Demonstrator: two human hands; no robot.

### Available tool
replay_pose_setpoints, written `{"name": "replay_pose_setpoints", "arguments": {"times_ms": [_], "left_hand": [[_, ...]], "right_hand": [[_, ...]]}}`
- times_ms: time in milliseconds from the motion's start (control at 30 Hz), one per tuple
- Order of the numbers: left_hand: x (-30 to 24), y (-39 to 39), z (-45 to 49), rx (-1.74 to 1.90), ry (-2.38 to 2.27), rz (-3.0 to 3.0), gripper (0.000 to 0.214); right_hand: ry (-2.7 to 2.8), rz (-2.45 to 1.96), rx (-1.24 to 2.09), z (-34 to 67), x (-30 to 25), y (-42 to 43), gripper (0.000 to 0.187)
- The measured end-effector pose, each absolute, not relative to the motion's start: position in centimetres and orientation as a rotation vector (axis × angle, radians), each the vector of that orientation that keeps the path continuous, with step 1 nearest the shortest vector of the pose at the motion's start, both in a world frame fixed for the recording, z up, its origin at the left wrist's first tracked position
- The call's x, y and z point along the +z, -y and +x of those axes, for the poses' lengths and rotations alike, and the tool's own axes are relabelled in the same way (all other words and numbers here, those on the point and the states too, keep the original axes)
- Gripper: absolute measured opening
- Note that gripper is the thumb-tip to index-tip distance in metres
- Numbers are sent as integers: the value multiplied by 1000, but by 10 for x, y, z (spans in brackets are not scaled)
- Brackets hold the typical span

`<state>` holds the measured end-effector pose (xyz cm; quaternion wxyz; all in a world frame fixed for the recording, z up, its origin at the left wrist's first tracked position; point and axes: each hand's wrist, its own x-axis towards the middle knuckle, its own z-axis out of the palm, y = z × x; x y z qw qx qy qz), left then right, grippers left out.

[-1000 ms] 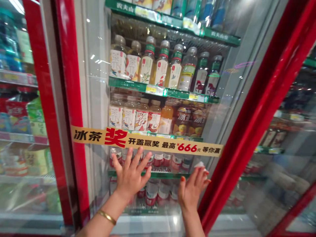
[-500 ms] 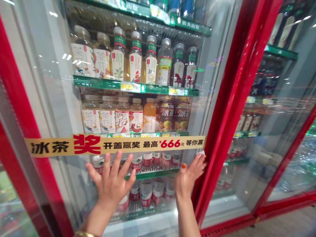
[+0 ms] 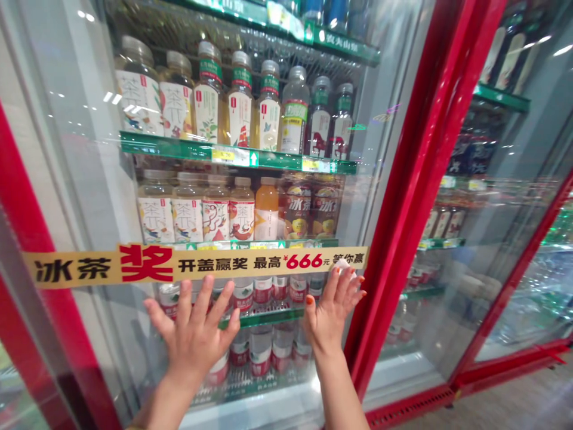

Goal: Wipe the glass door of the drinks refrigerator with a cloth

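My left hand is spread on the glass door of a drinks fridge, palm to the glass, and holds nothing. Its fingertips reach the lower edge of a yellow banner strip printed with dark and red characters. Over at the strip's right end, my right hand presses a small white tissue against the glass under its fingertips. The thumb stands apart, and the fingers cover most of the tissue. Whether it is paper or cloth, I cannot tell.
Behind the glass, green-edged shelves hold rows of bottled drinks. A red door frame rises to the right, with another fridge bay beyond it. Another red frame stands at the left.
My right hand has moved left and up along the glass with the tissue, from the strip's right end onto its last characters. My left hand stays spread; the view has shifted slightly.
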<state>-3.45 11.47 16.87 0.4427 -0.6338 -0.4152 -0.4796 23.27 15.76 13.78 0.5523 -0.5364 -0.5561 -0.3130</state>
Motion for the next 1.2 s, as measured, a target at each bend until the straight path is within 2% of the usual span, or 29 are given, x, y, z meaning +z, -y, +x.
{"name": "replay_pose_setpoints", "arguments": {"times_ms": [267, 467, 633, 733, 833, 933, 1067, 1133, 1200], "left_hand": [[168, -115, -33, -1208, 1030, -1573, 78], [176, -102, -37, -1313, 1039, -1617, 74], [185, -106, -42, -1327, 1125, -1576, 81], [185, -111, -41, -1276, 1165, -1563, 81], [183, -113, -40, -1271, 1165, -1550, 79], [182, -112, -40, -1280, 1177, -1539, 78], [182, -113, -39, -1293, 1170, -1531, 78], [182, -113, -39, -1299, 1166, -1525, 79], [181, -114, -39, -1303, 1168, -1522, 79]], "right_hand": [[1307, -1252, -747, 212, 145, -155, 83], [1585, -1141, -940, 208, 135, -142, 89], [1458, -1264, -946, 243, 189, -152, 93], [1502, -1249, -967, 227, 213, -156, 99], [1706, -1125, -1086, 206, 203, -152, 100], [1810, -950, -1176, 224, 189, -148, 90], [1491, -1173, -982, 279, 212, -160, 83], [1367, -1242, -915, 277, 226, -164, 86], [1443, -1197, -982, 248, 222, -161, 90]]}}
